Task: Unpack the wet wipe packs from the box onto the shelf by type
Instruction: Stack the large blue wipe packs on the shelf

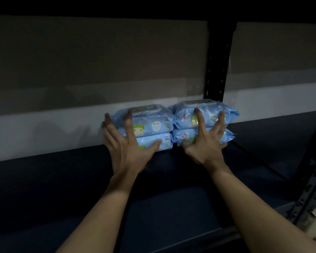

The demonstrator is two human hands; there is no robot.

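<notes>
Your left hand and right hand press with spread, straight fingers against two side-by-side stacks of blue wipe packs, two high, at the rear of the dark shelf.

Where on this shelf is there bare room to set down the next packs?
Bare shelf board runs left of the left hand and in front of the blue packs. Some shows right of the right hand. Crowded by the upright post.
</notes>
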